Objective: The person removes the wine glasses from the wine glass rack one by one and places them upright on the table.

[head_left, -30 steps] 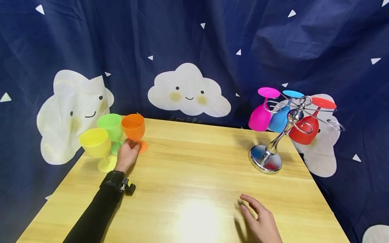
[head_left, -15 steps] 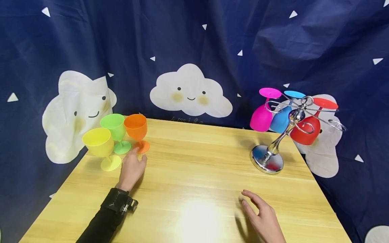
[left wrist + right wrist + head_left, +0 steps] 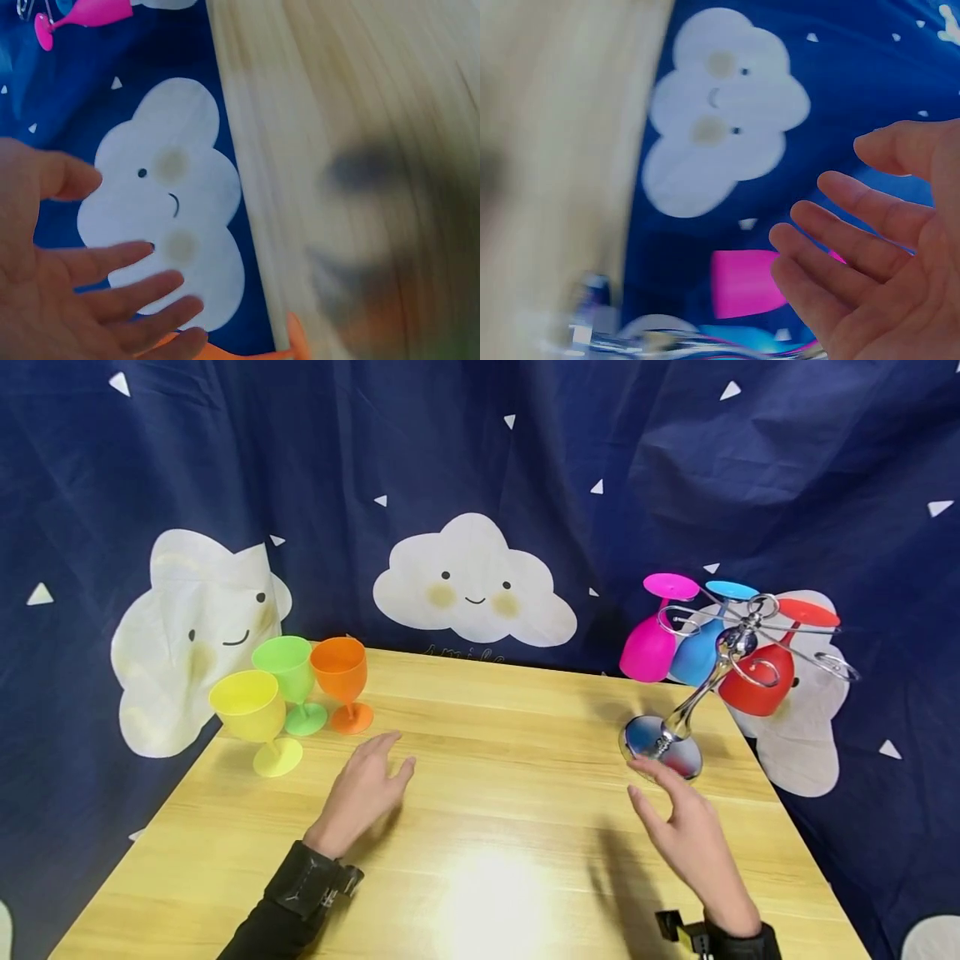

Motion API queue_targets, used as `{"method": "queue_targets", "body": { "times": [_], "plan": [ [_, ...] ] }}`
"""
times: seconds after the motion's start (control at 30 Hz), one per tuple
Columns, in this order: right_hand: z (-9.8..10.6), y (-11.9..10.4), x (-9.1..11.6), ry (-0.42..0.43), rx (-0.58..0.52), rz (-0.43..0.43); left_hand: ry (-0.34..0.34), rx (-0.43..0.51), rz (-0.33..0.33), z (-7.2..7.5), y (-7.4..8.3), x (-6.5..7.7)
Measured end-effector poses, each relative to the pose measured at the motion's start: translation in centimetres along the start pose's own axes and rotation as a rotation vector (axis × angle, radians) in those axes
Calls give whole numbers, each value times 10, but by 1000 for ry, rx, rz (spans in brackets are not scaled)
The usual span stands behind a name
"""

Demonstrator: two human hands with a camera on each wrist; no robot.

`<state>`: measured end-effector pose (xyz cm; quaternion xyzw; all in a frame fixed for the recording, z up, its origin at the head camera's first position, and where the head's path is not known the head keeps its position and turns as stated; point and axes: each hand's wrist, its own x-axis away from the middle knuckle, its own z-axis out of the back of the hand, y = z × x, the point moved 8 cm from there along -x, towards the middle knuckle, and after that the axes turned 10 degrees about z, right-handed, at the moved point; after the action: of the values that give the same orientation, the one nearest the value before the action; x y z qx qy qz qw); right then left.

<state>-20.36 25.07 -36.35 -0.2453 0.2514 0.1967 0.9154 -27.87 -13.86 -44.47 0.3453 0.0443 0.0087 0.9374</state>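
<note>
My left hand (image 3: pixel 363 795) hovers over the table, fingers spread and holding nothing, in front of three upright plastic goblets. These are an orange goblet (image 3: pixel 341 670), a green goblet (image 3: pixel 287 667) and a yellow goblet (image 3: pixel 249 708). On the right, my right hand (image 3: pixel 693 839) is held above the table with relaxed, parted fingers, its fingertips overlapping the base of a chrome stemware rack (image 3: pixel 678 718) in the head view. A pink goblet (image 3: pixel 647 647), a blue goblet (image 3: pixel 696 653) and a red goblet (image 3: pixel 761 677) hang upside down from the rack's curled arms.
The light wooden table (image 3: pixel 480 752) reaches back to a dark blue curtain (image 3: pixel 330 460) printed with white clouds and triangles. A bright glare spot lies on the table near its front. The rack's wire loops stick out toward the right.
My left hand has let go of the orange goblet and pulled back to the right. The orange goblet stays beside the green one. My right hand has risen and moved forward toward the rack.
</note>
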Motion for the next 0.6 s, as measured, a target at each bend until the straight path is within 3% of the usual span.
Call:
{"method": "queue_targets", "body": {
  "times": [0.33,0.5,0.6],
  "plan": [
    [52,-23,-76,74,33,189,-155,-1,-50,-18,14,21],
    [79,-26,-114,106,94,229,-207,17,-54,-22,13,32],
    [92,-24,-136,65,138,201,-218,18,-66,-24,14,38]
  ]
}}
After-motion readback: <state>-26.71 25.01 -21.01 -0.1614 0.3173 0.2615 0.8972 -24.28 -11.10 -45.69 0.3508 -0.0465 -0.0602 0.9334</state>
